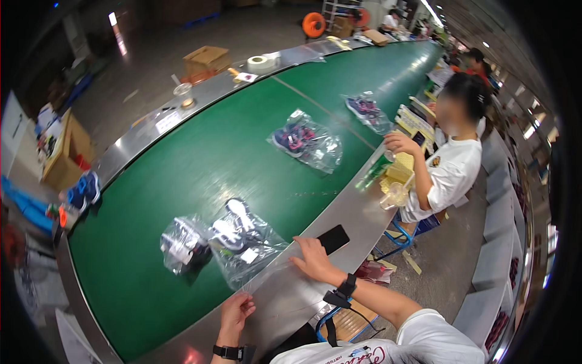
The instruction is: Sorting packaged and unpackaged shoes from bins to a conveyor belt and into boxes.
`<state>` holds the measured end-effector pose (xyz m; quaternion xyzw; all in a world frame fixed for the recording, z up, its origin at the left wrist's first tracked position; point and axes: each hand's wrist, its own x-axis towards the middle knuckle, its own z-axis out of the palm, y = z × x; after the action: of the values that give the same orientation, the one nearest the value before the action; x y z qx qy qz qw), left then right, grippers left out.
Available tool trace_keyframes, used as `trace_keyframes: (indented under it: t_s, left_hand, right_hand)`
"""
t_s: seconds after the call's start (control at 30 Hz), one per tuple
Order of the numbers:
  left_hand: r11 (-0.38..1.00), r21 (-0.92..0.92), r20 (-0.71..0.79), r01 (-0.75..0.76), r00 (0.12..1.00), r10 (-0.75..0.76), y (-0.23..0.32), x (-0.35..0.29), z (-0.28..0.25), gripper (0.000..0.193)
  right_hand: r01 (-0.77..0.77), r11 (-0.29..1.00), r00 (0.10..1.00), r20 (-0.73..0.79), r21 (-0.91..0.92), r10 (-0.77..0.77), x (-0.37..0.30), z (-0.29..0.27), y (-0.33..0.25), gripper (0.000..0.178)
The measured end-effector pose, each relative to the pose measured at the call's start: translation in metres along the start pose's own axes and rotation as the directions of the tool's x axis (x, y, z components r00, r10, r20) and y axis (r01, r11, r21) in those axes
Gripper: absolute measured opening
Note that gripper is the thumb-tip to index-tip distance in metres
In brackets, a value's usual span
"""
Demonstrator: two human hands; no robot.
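A clear plastic bag (pixel 265 241) with a pair of dark, white-soled shoes (pixel 237 219) inside lies on the green belt, reaching over its near edge. My left hand (pixel 236 310) is closed at the bag's near corner, with fingertips pinched on the film. At the bag's right edge is my right hand (pixel 315 259), thumb and forefinger apart. Whether it touches the film is hard to tell. Just left of this bag sits another clear bag of shoes (pixel 183 244).
A black phone (pixel 334 239) lies on the metal ledge beside my right hand. Further along the belt are two more bagged pairs of shoes (pixel 295 138). A co-worker (pixel 451 164) sits to the right, near plastic cups (pixel 394 196). Blue shoes (pixel 83 189) stand at the far-left rim.
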<state>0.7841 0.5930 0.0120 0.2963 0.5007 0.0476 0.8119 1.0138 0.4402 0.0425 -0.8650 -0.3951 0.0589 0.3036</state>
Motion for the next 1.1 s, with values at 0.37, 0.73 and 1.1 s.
trace_keyframes:
  t_s: [0.37, 0.73, 1.1]
  left_hand:
    - [0.978, -0.033, 0.047, -0.206, 0.977, 0.207, -0.035, -0.021, 0.011, 0.013]
    - [0.991, -0.129, -0.027, -0.024, 0.999, 0.021, -0.039, -0.027, 0.037, 0.012]
    - [0.992, 0.055, -0.097, -0.113, 0.988, 0.118, -0.029, -0.030, 0.054, 0.015]
  right_hand:
    - [0.436, 0.861, 0.812, 0.298, 0.263, -0.502, -0.045, 0.062, -0.064, 0.021]
    - [0.616, 0.761, 0.711, 0.274, 0.202, -0.648, -0.044, 0.041, -0.050, 0.013]
    - [0.495, 0.832, 0.697, 0.457, 0.251, -0.553, -0.097, 0.007, -0.018, 0.015]
